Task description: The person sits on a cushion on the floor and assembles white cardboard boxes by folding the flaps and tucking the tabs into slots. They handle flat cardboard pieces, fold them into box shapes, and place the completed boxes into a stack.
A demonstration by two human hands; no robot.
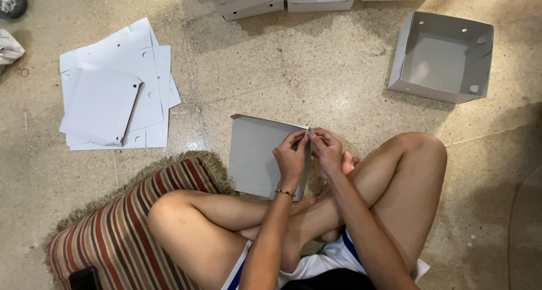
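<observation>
Both hands pinching 1 corner of the half-folded white box [257, 154]: left hand [291, 154] and right hand [327, 150] gripping together (finished open box [443, 57] sitting well apart on the floor [316, 75]).

both arms are stretched forward over crossed bare legs. the left hand [291, 154] is held palm down, with its fingers bent and its fingertips pinched together at the top. a thin bracelet is worn on the left wrist. the right hand [327, 150] is set just beside it, and its fingertips are pinched too. the two hands are brought together so that the fingertips almost touch.
</observation>
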